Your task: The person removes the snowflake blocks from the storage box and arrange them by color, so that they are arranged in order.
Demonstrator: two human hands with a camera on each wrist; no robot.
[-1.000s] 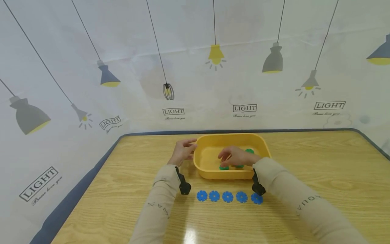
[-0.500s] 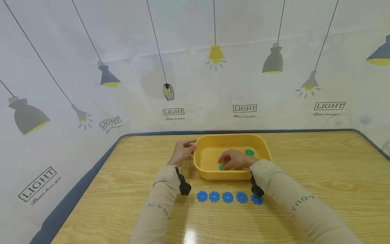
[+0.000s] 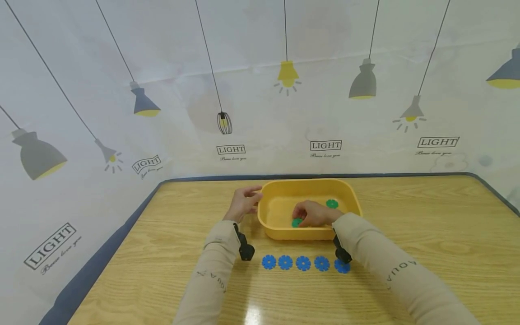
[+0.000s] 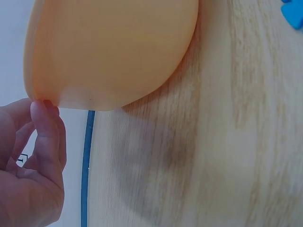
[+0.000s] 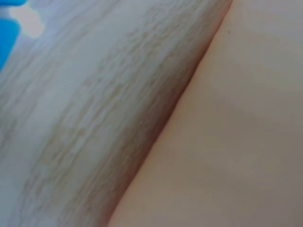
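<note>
Wood-grain table [image 3: 406, 234] with a dark blue edge stands against a backdrop printed with hanging lamps. Near its middle sits a yellow tub [image 3: 271, 225], whose outer wall fills much of both wrist views. Left hand [image 3: 243, 203] rests at the tub's left rim, fingers loosely curled, fingertips [image 4: 45, 106] touching the rim and grasping nothing. Right hand [image 3: 314, 213] reaches down inside the tub with its fingers curled onto a green flower disc [image 3: 296, 222] lying on the tub floor; whether the disc is lifted cannot be told. A second green disc [image 3: 331, 204] lies apart near the tub's far right corner. Just in front of the tub, five blue flower discs [image 3: 303, 263] lie in a row on the table.
</note>
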